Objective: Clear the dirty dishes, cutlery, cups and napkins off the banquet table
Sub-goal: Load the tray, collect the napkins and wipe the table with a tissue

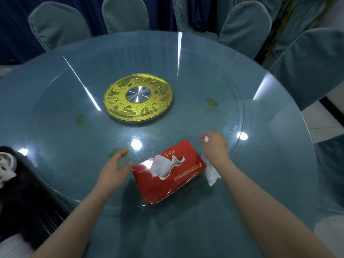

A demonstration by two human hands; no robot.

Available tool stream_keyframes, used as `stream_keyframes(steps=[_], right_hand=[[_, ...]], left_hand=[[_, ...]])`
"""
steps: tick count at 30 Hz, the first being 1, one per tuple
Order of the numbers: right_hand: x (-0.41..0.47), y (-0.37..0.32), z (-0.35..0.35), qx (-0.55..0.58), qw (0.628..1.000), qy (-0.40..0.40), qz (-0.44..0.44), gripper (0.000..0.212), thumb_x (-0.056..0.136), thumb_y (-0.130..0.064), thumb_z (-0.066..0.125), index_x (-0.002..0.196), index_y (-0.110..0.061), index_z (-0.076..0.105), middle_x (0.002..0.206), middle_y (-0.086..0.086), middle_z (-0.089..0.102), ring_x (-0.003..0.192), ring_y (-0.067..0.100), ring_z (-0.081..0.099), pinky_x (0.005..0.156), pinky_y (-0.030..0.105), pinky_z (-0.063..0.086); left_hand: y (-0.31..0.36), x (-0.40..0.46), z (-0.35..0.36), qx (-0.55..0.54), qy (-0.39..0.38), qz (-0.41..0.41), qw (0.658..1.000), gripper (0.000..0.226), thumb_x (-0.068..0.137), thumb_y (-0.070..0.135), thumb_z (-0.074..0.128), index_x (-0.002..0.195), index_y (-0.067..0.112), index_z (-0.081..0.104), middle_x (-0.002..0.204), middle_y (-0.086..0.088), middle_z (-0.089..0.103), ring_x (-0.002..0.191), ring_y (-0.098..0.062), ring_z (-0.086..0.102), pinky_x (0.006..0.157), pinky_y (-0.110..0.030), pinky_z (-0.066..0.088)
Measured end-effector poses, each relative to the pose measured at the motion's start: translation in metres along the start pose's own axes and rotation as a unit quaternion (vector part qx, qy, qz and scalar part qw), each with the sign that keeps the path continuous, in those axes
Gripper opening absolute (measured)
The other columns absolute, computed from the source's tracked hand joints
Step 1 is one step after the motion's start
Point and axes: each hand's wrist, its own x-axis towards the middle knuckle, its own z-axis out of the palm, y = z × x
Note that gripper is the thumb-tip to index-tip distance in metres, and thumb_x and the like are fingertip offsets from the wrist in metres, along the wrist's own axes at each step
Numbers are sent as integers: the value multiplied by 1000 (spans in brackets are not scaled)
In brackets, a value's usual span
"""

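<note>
A red tissue box (163, 181) lies on the glass turntable (186, 71) near the front edge, with a white tissue (163, 164) sticking out of its torn top. My right hand (215, 145) hovers just right of the box and grips a white tissue (211, 172) that hangs down from its fist. My left hand (114, 164) is at the box's left end, fingers spread and relaxed, thumb close to the box corner, holding nothing.
A gold and silver turntable hub (138, 96) sits at the table's middle. Greenish stains (212, 102) mark the glass. Blue-covered chairs (59, 25) ring the far side. Dark hair and a white shape (7, 168) show at the left edge.
</note>
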Motion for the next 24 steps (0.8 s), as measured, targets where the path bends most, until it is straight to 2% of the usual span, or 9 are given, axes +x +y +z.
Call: stream_keyframes(steps=[3,6,10,13,16,19,20,22,24], right_hand=[[-22,-36,-18,106,994,23,-9,9,89,-20,61,89,-18,69,95,-2,67,88,16,58,74,25,42],[-55,-74,-25,142,988,-32,-43,9,86,-23,64,78,-27,65,89,-12,63,84,5,51,68,18,37],[-102,-115,-16,205,971,-96,-78,13,83,-23,68,73,-30,64,85,-17,63,88,0,54,75,17,36],[-135,-145,-2,209,966,-115,-101,14,79,-23,70,70,-32,65,74,-24,61,78,-11,52,67,3,33],[-167,-177,17,213,960,-145,-113,16,78,-21,70,68,-32,63,70,-25,60,73,-10,55,65,2,35],[-200,-215,43,209,952,-183,-130,18,77,-19,69,65,-32,64,69,-26,61,72,-15,54,63,2,35],[-211,-230,53,210,949,-194,-134,19,77,-18,69,64,-31,64,69,-24,62,72,-12,55,63,6,37],[-233,-261,75,203,944,-220,-142,20,76,-17,67,62,-31,62,73,-18,65,75,-4,58,67,14,39],[-257,-292,98,183,938,-247,-160,19,76,-19,66,62,-31,63,79,-14,67,81,1,58,66,12,39]], left_hand=[[-10,-14,-12,-21,10,-3,1000,38,89,12,64,126,16,58,123,5,60,118,-13,54,97,-25,35],[-20,-31,-27,-63,13,-9,998,36,89,10,63,123,19,58,118,5,63,109,-10,56,89,-23,36],[-32,-57,-56,-135,19,-13,991,35,90,5,61,119,23,57,110,5,66,107,-11,59,89,-26,38],[-43,-81,-85,-182,36,-6,983,31,90,-2,58,112,20,58,107,-2,66,104,-16,60,92,-28,40],[-63,-112,-120,-201,65,-10,977,29,90,-4,57,112,15,59,106,-7,67,99,-16,60,84,-19,44],[-92,-144,-160,-210,97,-29,972,30,91,-3,55,117,13,58,109,-3,65,99,-8,59,80,-7,43],[-103,-156,-173,-209,108,-36,971,32,92,-3,55,119,13,58,111,0,64,101,-5,58,80,-5,42],[-126,-177,-200,-209,142,-55,966,32,92,0,56,121,14,59,113,2,63,105,-5,57,85,-11,41],[-150,-196,-226,-208,178,-81,958,31,92,3,58,120,14,61,112,3,65,104,-5,58,86,-17,43]])
